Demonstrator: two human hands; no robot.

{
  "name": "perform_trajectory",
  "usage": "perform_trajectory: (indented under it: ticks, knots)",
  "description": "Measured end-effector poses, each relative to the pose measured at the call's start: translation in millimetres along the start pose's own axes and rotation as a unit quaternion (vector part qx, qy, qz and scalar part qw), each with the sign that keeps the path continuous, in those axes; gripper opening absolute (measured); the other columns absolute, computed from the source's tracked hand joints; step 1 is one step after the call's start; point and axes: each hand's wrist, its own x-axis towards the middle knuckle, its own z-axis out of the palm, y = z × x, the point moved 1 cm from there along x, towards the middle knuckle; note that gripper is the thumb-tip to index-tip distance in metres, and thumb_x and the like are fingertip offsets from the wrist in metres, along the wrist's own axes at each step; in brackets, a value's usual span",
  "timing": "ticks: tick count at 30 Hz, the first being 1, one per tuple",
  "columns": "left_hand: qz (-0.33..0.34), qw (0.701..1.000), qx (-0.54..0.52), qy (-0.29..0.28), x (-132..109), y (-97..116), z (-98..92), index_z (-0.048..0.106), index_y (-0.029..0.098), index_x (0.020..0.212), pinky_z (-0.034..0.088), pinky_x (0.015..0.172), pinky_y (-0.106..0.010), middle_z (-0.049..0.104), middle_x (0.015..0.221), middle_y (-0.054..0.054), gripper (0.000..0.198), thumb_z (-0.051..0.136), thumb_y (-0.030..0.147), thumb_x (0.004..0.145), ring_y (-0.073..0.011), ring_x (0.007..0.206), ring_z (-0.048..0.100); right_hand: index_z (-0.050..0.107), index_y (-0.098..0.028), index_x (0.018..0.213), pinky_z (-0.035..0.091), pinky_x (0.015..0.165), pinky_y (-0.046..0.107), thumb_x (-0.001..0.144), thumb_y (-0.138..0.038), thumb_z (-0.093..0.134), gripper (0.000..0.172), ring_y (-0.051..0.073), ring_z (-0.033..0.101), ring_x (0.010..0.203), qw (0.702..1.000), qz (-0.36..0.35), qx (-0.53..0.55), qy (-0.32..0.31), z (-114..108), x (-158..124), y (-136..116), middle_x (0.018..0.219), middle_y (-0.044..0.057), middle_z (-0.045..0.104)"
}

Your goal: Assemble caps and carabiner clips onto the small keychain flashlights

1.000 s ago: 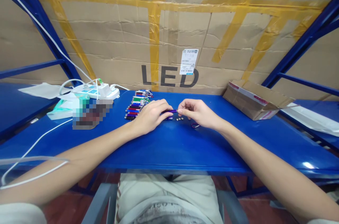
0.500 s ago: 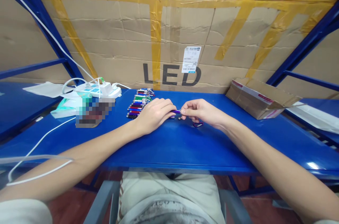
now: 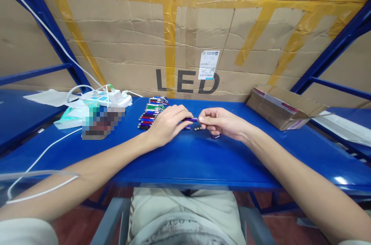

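My left hand is closed around a slim purple penlight, whose silver right end sticks out past the fingertips. At that end, my right hand has thumb and fingers pinched together; whether a small part is hidden in the pinch cannot be made out. Below the right fingers lies a purple carabiner clip. Several small button cells rest on the table between the hands. Another purple tube end shows under the left hand. Several similar coloured penlights lie in a row left of that hand.
A blue table spans the view. At the back right stands an open cardboard box. A white power strip with cables and a teal-and-white pack are on the left. Behind rises a large taped carton.
The silver end of the penlight now shows between my hands, and the right hand has shifted slightly. More button cells are visible below the right fingers.
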Motion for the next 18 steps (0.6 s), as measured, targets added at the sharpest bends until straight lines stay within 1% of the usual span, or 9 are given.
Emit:
perform_trajectory:
  ticks: [3, 5, 8, 13, 18]
  knots:
    - [-0.006, 1.0, -0.012, 0.001, 0.3, -1.7, 0.4, 0.071, 0.018, 0.116, 0.054, 0.093, -0.04, 0.076, 0.11, -0.011, 0.019, 0.058, 0.031, 0.112, -0.0241, 0.101, 0.07, 0.067, -0.018, 0.087, 0.04, 0.046, 0.022, 0.077, -0.058, 0.094, 0.048, 0.008, 0.047, 0.053, 0.997, -0.042, -0.067, 0.026, 0.9, 1.6, 2.3, 0.078, 0.0, 0.069]
    - [-0.01, 1.0, -0.017, 0.003, 0.8, -3.0, 0.0, 0.072, 0.018, 0.116, 0.055, 0.094, -0.04, 0.076, 0.11, -0.011, 0.019, 0.059, 0.031, 0.111, -0.0244, 0.102, 0.07, 0.067, -0.019, 0.09, 0.041, 0.045, 0.023, 0.081, -0.062, 0.089, 0.05, 0.009, 0.052, 0.053, 0.99, -0.071, -0.115, 0.049, 0.9, 2.8, 3.4, 0.078, 0.001, 0.07]
    - [-0.013, 1.0, -0.027, 0.008, 1.7, -4.4, -0.4, 0.073, 0.019, 0.117, 0.055, 0.094, -0.04, 0.076, 0.109, -0.011, 0.019, 0.06, 0.032, 0.111, -0.0245, 0.102, 0.071, 0.065, -0.02, 0.092, 0.04, 0.044, 0.023, 0.085, -0.065, 0.084, 0.049, 0.01, 0.053, 0.052, 0.979, -0.107, -0.157, 0.069, 0.8, 3.9, 3.7, 0.078, 0.0, 0.068]
    - [-0.013, 0.999, -0.029, 0.015, 1.8, -5.1, 1.0, 0.074, 0.018, 0.117, 0.056, 0.092, -0.039, 0.075, 0.109, -0.01, 0.017, 0.063, 0.03, 0.11, -0.0238, 0.1, 0.071, 0.062, -0.022, 0.096, 0.047, 0.048, 0.026, 0.089, -0.06, 0.08, 0.043, 0.011, 0.055, 0.054, 0.967, -0.166, -0.174, 0.079, 3.8, 4.1, 2.4, 0.082, 0.0, 0.069]
    - [-0.019, 0.999, -0.029, 0.009, 1.6, -6.0, 1.6, 0.074, 0.017, 0.116, 0.056, 0.092, -0.04, 0.075, 0.109, -0.011, 0.018, 0.063, 0.029, 0.109, -0.024, 0.1, 0.071, 0.065, -0.022, 0.095, 0.053, 0.061, 0.03, 0.096, -0.049, 0.073, 0.028, 0.015, 0.061, 0.063, 0.947, -0.194, -0.237, 0.092, 3.4, 2.7, 2.9, 0.085, 0.001, 0.07]
